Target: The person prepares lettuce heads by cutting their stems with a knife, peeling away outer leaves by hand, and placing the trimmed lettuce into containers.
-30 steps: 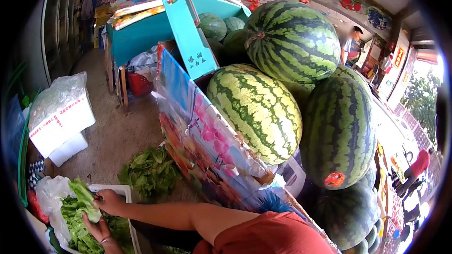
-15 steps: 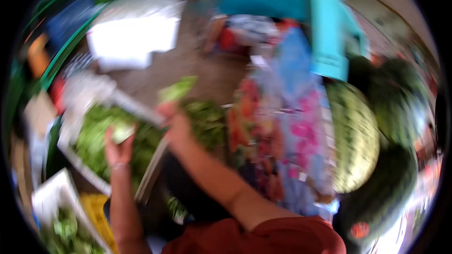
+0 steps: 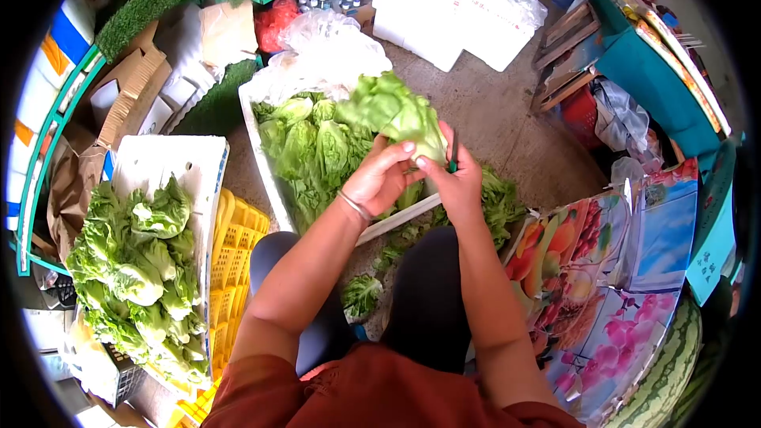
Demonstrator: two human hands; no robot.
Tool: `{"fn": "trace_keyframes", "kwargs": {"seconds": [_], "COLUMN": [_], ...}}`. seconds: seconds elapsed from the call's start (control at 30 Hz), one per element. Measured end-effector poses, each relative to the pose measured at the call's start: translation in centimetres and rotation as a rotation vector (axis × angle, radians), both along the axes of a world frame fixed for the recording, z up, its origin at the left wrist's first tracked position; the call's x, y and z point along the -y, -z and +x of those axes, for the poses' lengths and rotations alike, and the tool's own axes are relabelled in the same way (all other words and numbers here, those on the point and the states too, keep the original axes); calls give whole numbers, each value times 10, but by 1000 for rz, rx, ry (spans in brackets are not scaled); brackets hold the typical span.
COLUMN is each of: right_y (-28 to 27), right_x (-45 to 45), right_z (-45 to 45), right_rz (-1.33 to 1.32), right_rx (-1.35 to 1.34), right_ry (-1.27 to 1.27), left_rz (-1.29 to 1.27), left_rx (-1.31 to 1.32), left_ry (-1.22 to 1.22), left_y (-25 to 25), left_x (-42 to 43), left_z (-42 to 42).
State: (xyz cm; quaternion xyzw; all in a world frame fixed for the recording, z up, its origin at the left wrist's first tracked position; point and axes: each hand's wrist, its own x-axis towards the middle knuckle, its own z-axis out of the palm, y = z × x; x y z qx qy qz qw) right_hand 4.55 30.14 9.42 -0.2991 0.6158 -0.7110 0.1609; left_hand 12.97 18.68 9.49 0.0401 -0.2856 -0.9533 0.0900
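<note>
A head of green lettuce (image 3: 392,111) is held over the near right side of a white foam box (image 3: 267,178), its leaves pointing up and left. My left hand (image 3: 382,178) is closed around its base from below, with the thumb near the stem. My right hand (image 3: 460,186) meets it from the right, its thumb at the stem end. Between that hand's fingers is a thin dark tool with a green part, which looks like a small knife (image 3: 453,150). More lettuce heads (image 3: 305,147) fill the foam box.
Trimmed leaves (image 3: 495,206) lie on the floor between and beside my knees. At left, a second foam box (image 3: 208,170) piled with lettuce rests by a yellow crate (image 3: 238,242). White foam boxes (image 3: 456,12) stand ahead; a fruit-printed sheet (image 3: 571,269) and watermelon (image 3: 666,364) are right.
My view has swung right and steadied. My hands, apart before, are now together at the lettuce; the right hand, previously holding out a green leaf, has come in to the stem.
</note>
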Motion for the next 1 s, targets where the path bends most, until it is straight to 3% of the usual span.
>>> {"fn": "trace_keyframes", "kwargs": {"seconds": [0.07,0.13,0.17,0.27,0.33,0.4,0.5,0.53,0.6,0.7,0.77,0.87,0.93,1.0], "right_y": [-5,-5,-5,0,-1,-4,-2,4,13,14,5,7,3,-11], "right_x": [-1,-12,-12,-15,-11,-7,1,9,12,6,2,-1,3,10], "right_z": [-4,-12,-12,-10,-6,1,9,10,8,3,0,-6,-3,5], "right_rz": [-74,-192,-246,-294,-267,-239,-148,-86,-19,136,65,3,-5,177], "right_rx": [30,522,614,709,716,728,623,386,154,141,467,669,640,484], "right_ry": [19,-27,-76,-209,-225,-235,-133,11,156,193,351,419,427,341], "left_rz": [65,35,12,-23,-48,-114,196,193,126,68,175,336,253,246], "left_rx": [28,106,194,275,23,18,9,5,94,118,116,99,96,109], "left_ry": [-60,-94,-108,-150,-70,-78,-58,-45,-149,-147,-217,-328,-261,-217], "left_y": [-2,2,7,9,3,2,7,9,14,20,11,5,8,10], "left_x": [5,8,10,6,4,4,10,12,13,13,10,15,17,15], "left_z": [3,1,-2,-4,-7,-7,-15,-16,-17,-17,-16,-14,-17,-18]}}
